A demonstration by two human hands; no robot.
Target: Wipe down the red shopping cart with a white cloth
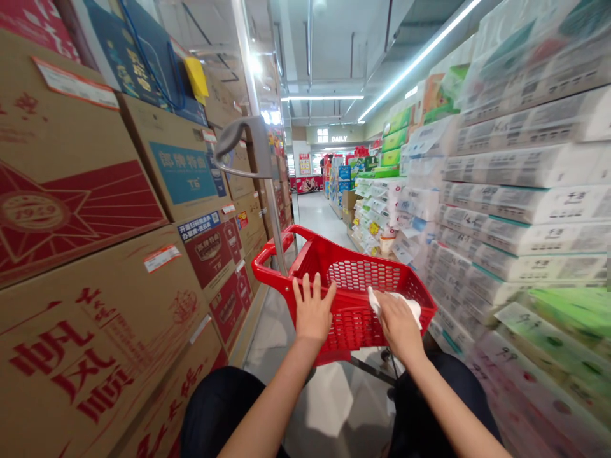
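A red plastic shopping basket (363,273) on wheels stands in the aisle just in front of me. My left hand (312,308) lies flat on its near rim, fingers spread, holding nothing. My right hand (398,324) is closed on a white cloth (410,305) and presses it against the rim's right side. A grey pull handle (238,146) on a metal pole rises from the basket's far left corner.
Stacked cardboard boxes (95,242) wall the left side of the aisle. Wrapped tissue packs (520,210) are piled high on the right. The grey floor (317,213) runs ahead toward more shelves and a red display. My dark-trousered knees show at the bottom.
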